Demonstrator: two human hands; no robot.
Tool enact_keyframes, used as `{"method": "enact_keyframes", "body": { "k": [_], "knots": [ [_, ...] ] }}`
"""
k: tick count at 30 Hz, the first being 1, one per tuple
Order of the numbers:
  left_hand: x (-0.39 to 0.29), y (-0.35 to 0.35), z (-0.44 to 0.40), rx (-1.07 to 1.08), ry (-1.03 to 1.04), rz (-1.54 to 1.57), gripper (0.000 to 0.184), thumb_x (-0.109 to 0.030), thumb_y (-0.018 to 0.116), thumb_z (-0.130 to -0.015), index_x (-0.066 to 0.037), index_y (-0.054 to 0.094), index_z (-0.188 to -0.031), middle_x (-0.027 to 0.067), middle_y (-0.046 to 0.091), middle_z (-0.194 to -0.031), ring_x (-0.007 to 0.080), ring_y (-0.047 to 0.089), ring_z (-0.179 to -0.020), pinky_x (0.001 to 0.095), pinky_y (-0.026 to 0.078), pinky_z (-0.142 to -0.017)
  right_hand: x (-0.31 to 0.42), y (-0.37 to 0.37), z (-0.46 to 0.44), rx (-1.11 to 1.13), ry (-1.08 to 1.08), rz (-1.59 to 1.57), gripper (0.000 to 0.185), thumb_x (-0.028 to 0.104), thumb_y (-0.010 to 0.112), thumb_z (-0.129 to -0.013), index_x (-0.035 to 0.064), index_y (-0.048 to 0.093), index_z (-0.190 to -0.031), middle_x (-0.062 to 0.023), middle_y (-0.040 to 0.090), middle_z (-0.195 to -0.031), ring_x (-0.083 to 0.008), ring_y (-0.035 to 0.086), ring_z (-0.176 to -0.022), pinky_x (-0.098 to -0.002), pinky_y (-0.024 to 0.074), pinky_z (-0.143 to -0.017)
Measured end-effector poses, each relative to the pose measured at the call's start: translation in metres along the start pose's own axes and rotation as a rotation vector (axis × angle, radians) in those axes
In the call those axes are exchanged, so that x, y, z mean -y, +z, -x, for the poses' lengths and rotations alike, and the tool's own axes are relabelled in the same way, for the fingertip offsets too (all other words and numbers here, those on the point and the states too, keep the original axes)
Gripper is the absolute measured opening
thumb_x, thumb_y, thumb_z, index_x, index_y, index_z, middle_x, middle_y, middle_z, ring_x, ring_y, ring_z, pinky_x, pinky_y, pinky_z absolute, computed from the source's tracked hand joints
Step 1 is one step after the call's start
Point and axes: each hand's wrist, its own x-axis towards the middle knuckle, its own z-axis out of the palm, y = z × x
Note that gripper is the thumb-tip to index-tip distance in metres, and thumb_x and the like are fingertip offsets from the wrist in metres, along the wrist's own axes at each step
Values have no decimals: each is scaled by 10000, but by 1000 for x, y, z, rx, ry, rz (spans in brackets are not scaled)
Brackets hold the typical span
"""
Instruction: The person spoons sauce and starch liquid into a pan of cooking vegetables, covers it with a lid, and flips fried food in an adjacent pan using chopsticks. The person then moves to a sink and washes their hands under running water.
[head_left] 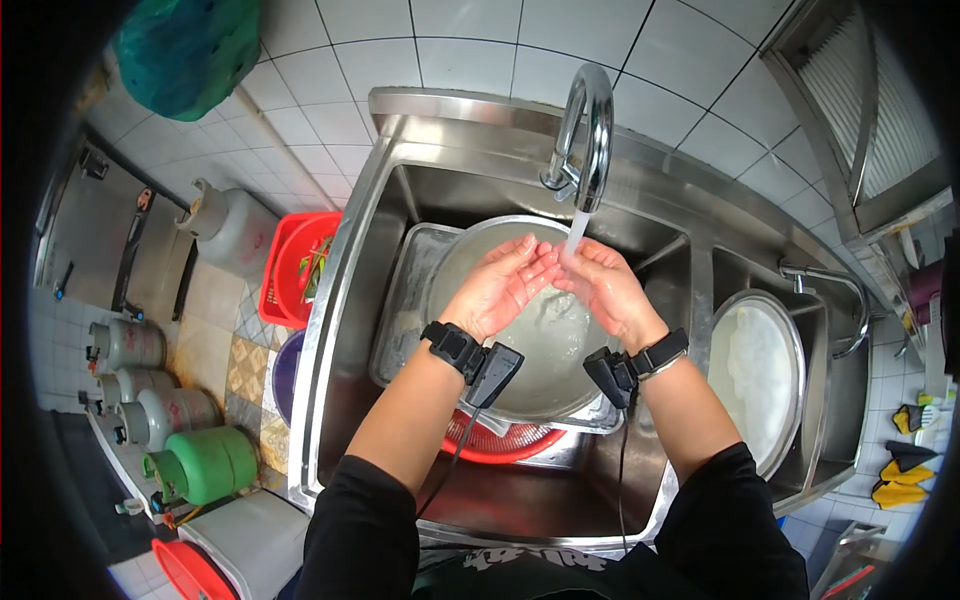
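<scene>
My left hand (pixel 503 287) and my right hand (pixel 610 288) are held together, palms turned up and fingertips meeting, under a chrome tap (pixel 598 130). Both hands are wet and hold no object; their fingers are extended and slightly curved. A stream of water (pixel 577 230) runs down onto my right fingers. Below them, a large round metal basin (pixel 450 258) holds cloudy water with a rippled surface. The basin rests over a rectangular metal tray (pixel 393 318) in the steel sink (pixel 350 440). Part of a red plastic colander (pixel 500 445) shows under the basin's near side.
On the right, a second sink bay holds a round metal basin (pixel 800 345) with whitish contents, beside another tap (pixel 850 285). To the left are red containers (pixel 283 275) with greens, a green gas cylinder (pixel 208 465) and several grey cylinders. Cables hang from both wrist devices.
</scene>
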Motion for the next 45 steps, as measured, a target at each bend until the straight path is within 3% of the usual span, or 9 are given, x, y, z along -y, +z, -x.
{"method": "enact_keyframes", "body": {
  "k": [12,21,24,27,30,34,37,40,45],
  "knots": [
    [7,1,-4,-52,163,-184,157,-43,580,-877,-34,537,-1027,102,601,-1057,175,586,-1003,293,488,-893,9,2,1,-1,-179,429,197,116,568,-891,-6,622,-1037,-29,646,-971,-88,590,-864,-234,462,-775],
    [12,-2,-1,24,-30,-33,237,-17,536,-892,8,517,-1127,94,593,-1058,178,590,-986,289,473,-947,-3,11,-7,-84,-214,367,204,161,572,-901,32,609,-1056,-15,632,-909,-82,559,-806,-229,445,-732],
    [14,-2,-2,43,-21,42,243,-24,526,-898,20,510,-1137,91,597,-1037,168,595,-971,289,476,-945,-1,0,-8,-27,-75,133,212,172,569,-903,51,612,-1071,-7,620,-955,-88,551,-817,-229,440,-734],
    [13,-12,-7,73,-2,137,210,-19,513,-902,26,515,-1107,91,599,-1026,164,598,-964,283,481,-936,-1,16,2,14,-201,133,201,168,570,-898,42,627,-1044,-4,599,-980,-96,545,-827,-236,441,-712],
    [19,-15,-9,80,3,178,181,-12,502,-904,27,520,-1080,93,598,-1024,162,599,-956,277,488,-924,-6,17,-2,35,-308,324,196,174,565,-899,25,639,-1004,-10,580,-994,-97,542,-826,-243,437,-714],
    [26,-12,-8,-43,1,197,168,-15,497,-907,32,522,-1067,96,594,-1022,160,594,-954,276,489,-920,-14,13,-14,-154,-142,444,215,170,569,-901,39,621,-1064,-5,582,-898,-81,519,-792,-241,421,-692],
    [20,-13,-6,-11,-2,222,172,-21,503,-906,40,524,-1066,97,591,-1025,161,586,-970,283,474,-942,-9,6,-9,9,-75,18,208,175,581,-895,37,622,-1044,-7,596,-907,-86,533,-812,-254,429,-727],
    [18,-19,-8,34,3,250,178,-24,510,-905,51,526,-1065,97,590,-1026,161,579,-981,290,455,-966,-10,11,0,3,-77,57,185,146,596,-877,35,625,-1022,-30,624,-989,-113,566,-895,-290,437,-837],
    [19,-13,-6,10,39,194,176,-31,512,-908,43,533,-1066,87,592,-1008,164,581,-964,300,459,-961,-8,16,-2,12,-169,92,198,143,599,-876,27,609,-1035,-40,623,-999,-119,569,-919,-283,431,-867]
  ]
}}
